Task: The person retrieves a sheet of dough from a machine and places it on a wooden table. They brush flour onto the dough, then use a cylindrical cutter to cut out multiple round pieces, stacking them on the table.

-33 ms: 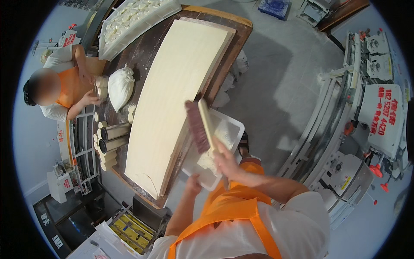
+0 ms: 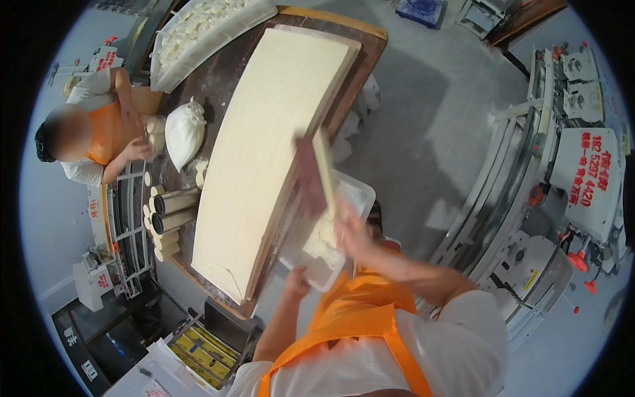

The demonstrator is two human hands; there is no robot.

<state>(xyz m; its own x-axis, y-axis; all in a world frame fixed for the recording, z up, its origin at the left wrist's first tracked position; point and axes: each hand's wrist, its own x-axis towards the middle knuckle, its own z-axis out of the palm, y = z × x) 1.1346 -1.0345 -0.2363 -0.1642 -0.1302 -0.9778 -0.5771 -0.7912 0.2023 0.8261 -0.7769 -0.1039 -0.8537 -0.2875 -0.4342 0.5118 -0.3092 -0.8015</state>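
Brush (image 2: 309, 173) has shifted forward and slightly right, right hand (image 2: 355, 231) clenched round its handle, left hand (image 2: 297, 281) gripping the tub (image 2: 362, 192); overswinging could fling powder (image 2: 320, 246) out.

The slab (image 2: 271, 145) lies lengthwise on the table (image 2: 211, 89); right of its near end is the tub (image 2: 366, 198) (powder (image 2: 320, 246) inside it). Left of the slab are the sack (image 2: 186, 135) and, nearer, the tubes (image 2: 177, 221); beyond them, the crate (image 2: 173, 81).
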